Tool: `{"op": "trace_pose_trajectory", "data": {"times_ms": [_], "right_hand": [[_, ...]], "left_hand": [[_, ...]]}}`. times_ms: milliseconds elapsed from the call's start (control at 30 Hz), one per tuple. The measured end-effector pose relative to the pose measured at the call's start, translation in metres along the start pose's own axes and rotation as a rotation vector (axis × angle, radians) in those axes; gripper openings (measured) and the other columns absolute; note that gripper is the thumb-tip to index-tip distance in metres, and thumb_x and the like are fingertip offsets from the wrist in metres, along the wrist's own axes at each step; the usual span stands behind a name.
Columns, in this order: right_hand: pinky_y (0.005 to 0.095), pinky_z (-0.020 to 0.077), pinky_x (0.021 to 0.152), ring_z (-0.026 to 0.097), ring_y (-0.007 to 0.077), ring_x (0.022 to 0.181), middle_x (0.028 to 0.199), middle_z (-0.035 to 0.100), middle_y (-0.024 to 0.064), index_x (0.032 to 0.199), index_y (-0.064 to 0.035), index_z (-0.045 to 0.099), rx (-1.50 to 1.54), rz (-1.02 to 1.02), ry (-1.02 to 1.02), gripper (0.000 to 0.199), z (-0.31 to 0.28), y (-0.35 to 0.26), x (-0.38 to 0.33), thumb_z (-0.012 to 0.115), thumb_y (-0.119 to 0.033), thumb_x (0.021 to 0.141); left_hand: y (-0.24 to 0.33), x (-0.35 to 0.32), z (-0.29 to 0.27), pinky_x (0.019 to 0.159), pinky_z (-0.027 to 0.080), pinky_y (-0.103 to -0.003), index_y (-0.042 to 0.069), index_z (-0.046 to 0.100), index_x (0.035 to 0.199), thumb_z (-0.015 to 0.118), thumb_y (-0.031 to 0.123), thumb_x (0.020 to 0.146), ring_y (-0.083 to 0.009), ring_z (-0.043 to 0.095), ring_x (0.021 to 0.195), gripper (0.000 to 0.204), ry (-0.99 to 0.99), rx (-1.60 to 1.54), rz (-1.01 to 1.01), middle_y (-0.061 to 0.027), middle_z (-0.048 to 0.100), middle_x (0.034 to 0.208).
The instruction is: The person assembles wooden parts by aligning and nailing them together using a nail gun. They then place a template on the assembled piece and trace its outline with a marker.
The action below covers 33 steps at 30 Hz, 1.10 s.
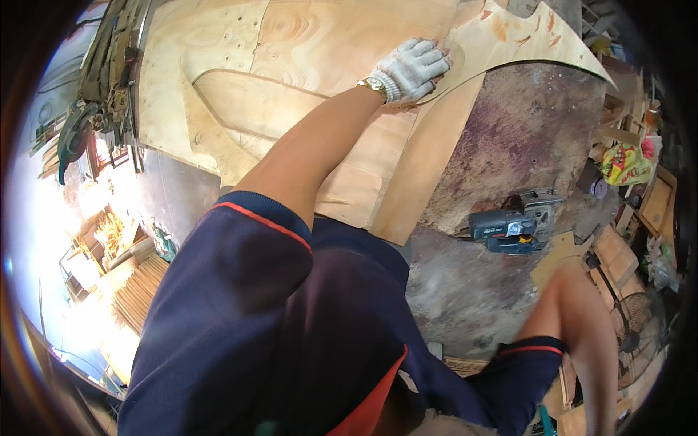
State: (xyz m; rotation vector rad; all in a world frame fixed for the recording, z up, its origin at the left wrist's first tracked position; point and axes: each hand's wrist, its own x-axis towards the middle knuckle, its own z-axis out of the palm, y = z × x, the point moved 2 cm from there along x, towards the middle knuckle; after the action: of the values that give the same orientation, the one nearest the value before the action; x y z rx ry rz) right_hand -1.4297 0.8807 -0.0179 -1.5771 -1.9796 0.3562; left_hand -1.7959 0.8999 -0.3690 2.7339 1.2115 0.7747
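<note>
My left hand [413, 69], in a white knitted work glove with a gold watch at the wrist, lies on a plywood piece cut to a curved, pointed shape [502, 36]. Its fingers are stretched over the wood near the concave edge. Underneath are larger plywood sheets [211, 36] and a loose strip [422, 171]. My right arm [582, 320] bends at the elbow on the right, and its hand falls outside the picture. A blue jigsaw [509, 224] rests on its side on the stained worktop [509, 131], nearer to my right arm.
A small plywood offcut [560, 254] sits by my right elbow. Scrap wood and a yellow-red plastic bag [627, 163] crowd the right side. Tools hang at the far left, above stacked wooden strips [142, 291].
</note>
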Motion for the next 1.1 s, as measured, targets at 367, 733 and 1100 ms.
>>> {"op": "trace_pose_trajectory", "data": {"times_ms": [367,733,1100], "right_hand": [[0.0236,0.0466,0.049,0.060,0.0100,0.058,0.075,0.064,0.0053,0.109,0.0035,0.068,1.259,1.080,-0.533,0.023,0.360,0.027,-0.071,0.060,-0.017,0.103],[0.0347,0.0464,0.051,0.057,0.0212,0.054,0.071,0.065,0.0109,0.101,-0.0009,0.071,0.870,0.831,-0.791,0.032,0.383,0.020,-0.077,0.059,-0.031,0.102],[0.0336,0.0484,0.053,0.062,0.0174,0.056,0.076,0.067,0.0103,0.115,0.0023,0.067,0.612,0.877,-0.378,0.031,0.345,0.065,-0.113,0.068,-0.022,0.097]], "left_hand": [[-0.002,-0.011,0.009,0.117,0.039,-0.052,0.007,0.057,0.132,0.066,0.018,0.091,-0.0375,0.052,0.136,0.044,-0.060,-0.147,-0.218,-0.0134,0.061,0.140],[-0.010,-0.013,0.025,0.115,0.040,-0.052,0.001,0.057,0.138,0.067,0.037,0.093,-0.0348,0.052,0.135,0.058,-0.221,0.093,-0.066,-0.0126,0.065,0.125],[-0.008,-0.012,0.023,0.116,0.040,-0.051,-0.001,0.052,0.144,0.064,0.031,0.095,-0.0348,0.051,0.135,0.060,-0.184,0.028,-0.136,-0.0137,0.064,0.123]]}}
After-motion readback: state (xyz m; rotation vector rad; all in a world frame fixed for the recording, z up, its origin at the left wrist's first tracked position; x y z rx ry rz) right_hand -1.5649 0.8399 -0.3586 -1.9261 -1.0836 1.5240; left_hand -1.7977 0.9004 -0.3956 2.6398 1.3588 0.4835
